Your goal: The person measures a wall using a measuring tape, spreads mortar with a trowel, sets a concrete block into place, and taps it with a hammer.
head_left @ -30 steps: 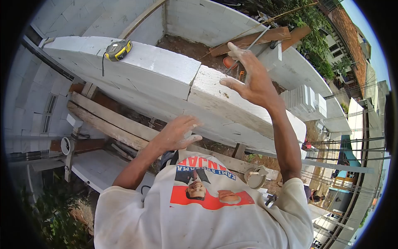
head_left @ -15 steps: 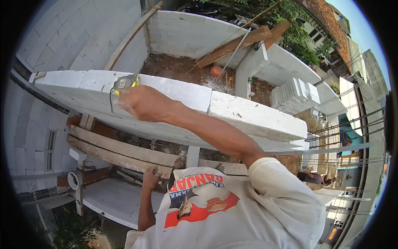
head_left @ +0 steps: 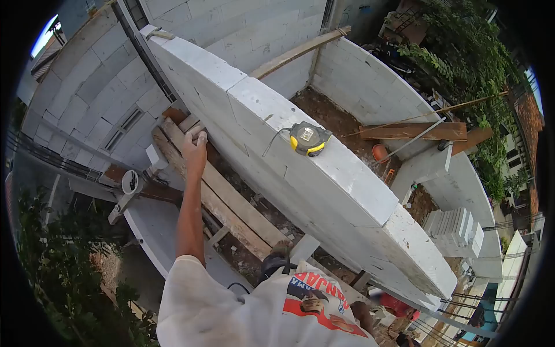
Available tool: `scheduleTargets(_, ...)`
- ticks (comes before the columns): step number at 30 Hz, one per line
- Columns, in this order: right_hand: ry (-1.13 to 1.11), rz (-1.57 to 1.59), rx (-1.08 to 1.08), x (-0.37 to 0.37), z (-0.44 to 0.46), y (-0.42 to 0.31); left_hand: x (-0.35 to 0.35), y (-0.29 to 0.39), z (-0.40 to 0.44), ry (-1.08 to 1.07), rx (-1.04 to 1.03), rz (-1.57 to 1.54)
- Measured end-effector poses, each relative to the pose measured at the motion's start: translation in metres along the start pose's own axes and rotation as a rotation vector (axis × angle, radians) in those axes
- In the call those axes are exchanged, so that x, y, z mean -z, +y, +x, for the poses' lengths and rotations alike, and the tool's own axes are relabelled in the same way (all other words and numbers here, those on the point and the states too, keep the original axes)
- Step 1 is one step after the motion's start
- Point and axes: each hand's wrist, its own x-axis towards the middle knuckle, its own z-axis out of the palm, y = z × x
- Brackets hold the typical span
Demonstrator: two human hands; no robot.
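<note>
A yellow-and-black tape measure (head_left: pixel 310 139) lies on top of the white block wall (head_left: pixel 364 184), with no hand on it. Its dark strap hangs over the wall's near side. My left hand (head_left: pixel 195 143) is raised in front of the wall, above the wooden planks (head_left: pixel 222 208), its fingers curled in. Whatever it may hold is hidden or too small to make out. My right hand does not show; a blurred brown shape beside my shirt is too unclear to name.
A long wooden beam (head_left: pixel 300 53) leans across the far wall corner. Brown boards (head_left: pixel 413 131) and an orange bucket (head_left: pixel 380 152) are beyond the wall. Stacked white blocks (head_left: pixel 454 228) stand at the right. A round white container (head_left: pixel 131 182) is at the left.
My right hand has let go of the tape measure and left the view, leaving it on the wall. My left hand has risen and reached forward. The camera view has turned.
</note>
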Motion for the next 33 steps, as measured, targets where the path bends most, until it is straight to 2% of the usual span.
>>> scheduleTargets(1,0.021,-0.107,0.190,-0.040,-0.011,0.028,-0.002,0.005,0.025,-0.034,0.010,0.010)
scheduleTargets(3,0.034,0.099,0.038,-0.035,-0.037,0.005,-0.010,-0.015,0.027,-0.085,0.073,0.028)
scheduleTargets(5,0.112,0.415,-0.167,-0.013,-0.041,-0.026,-0.012,-0.037,0.002,-0.220,0.002,0.147)
scheduleTargets(6,0.158,0.541,-0.220,0.000,-0.035,-0.040,-0.012,-0.063,-0.025,-0.316,0.091,0.199)
scheduleTargets(7,0.197,0.633,-0.249,0.013,-0.026,-0.054,-0.014,-0.105,-0.058,-0.410,0.175,0.249)
scheduleTargets(8,0.208,0.384,-0.107,0.017,-0.007,-0.055,-0.012,-0.147,-0.097,-0.537,0.211,0.336)
scheduleTargets(9,0.247,0.594,-0.138,0.021,0.003,-0.055,-0.006,-0.184,-0.147,-0.660,0.370,0.388)
scheduleTargets(10,0.285,0.807,-0.168,0.035,0.020,-0.066,0.005,-0.229,-0.201,-0.831,0.408,0.462)
scheduleTargets(11,0.237,0.681,-0.236,0.067,0.034,-0.086,0.026,-0.226,-0.247,-1.067,0.445,0.519)
scheduleTargets(12,0.189,0.552,-0.298,0.102,0.045,-0.107,0.045,-0.220,-0.291,-1.316,0.333,0.689)
scheduleTargets(13,0.181,0.541,-0.281,0.122,0.058,-0.116,0.073,-0.272,-0.354,-1.412,0.407,0.607)
scheduleTargets(14,0.216,0.582,-0.301,0.141,0.071,-0.125,0.104,-0.307,-0.414,-1.549,0.233,0.642)
scheduleTargets(15,0.251,0.626,-0.319,0.155,0.084,-0.133,0.122,-0.278,-0.439,-1.542,0.649,0.688)
scheduleTargets(16,0.249,0.620,-0.296,0.170,0.095,-0.143,0.139,-0.215,-0.430,-1.665,0.853,0.758)
scheduleTargets(17,0.183,0.543,-0.285,0.185,0.108,-0.154,0.171,-0.244,-0.464,-1.676,0.875,0.626)
scheduleTargets(18,0.123,0.463,-0.273,0.198,0.122,-0.166,0.196,-0.245,-0.474,-1.627,0.878,0.620)
scheduleTargets(20,0.111,0.572,-0.187,0.195,0.152,-0.187,0.224,-0.238,-0.479,-1.549,0.878,0.611)
scheduleTargets(21,0.081,0.688,-0.128,0.195,0.163,-0.199,0.236,-0.234,-0.480,-1.222,0.892,0.699)
scheduleTargets(22,-0.042,0.567,-0.214,0.203,0.182,-0.211,0.247,-0.231,-0.478,-0.892,0.891,0.771)
scheduleTargets(24,-0.042,0.562,-0.167,0.212,0.212,-0.252,0.263,-0.277,-0.475,-0.777,0.805,0.744)
scheduleTargets(26,-0.047,0.558,-0.142,0.220,0.227,-0.293,0.258,-0.304,-0.459,-0.685,0.723,0.715)
scheduleTargets(28,-0.007,0.232,0.114,0.241,0.235,-0.337,0.245,-0.317,-0.432,-0.700,0.616,0.546)
scheduleTargets(29,0.004,0.232,0.123,0.257,0.235,-0.354,0.231,-0.299,-0.404,-0.698,0.730,0.465)
scheduleTargets(31,-0.116,0.284,0.328,0.286,0.232,-0.379,0.199,-0.250,-0.339,-0.668,0.958,0.317)
scheduleTargets(33,-0.103,0.378,0.348,0.294,0.244,-0.380,0.172,-0.250,-0.290,-0.767,0.730,0.384)
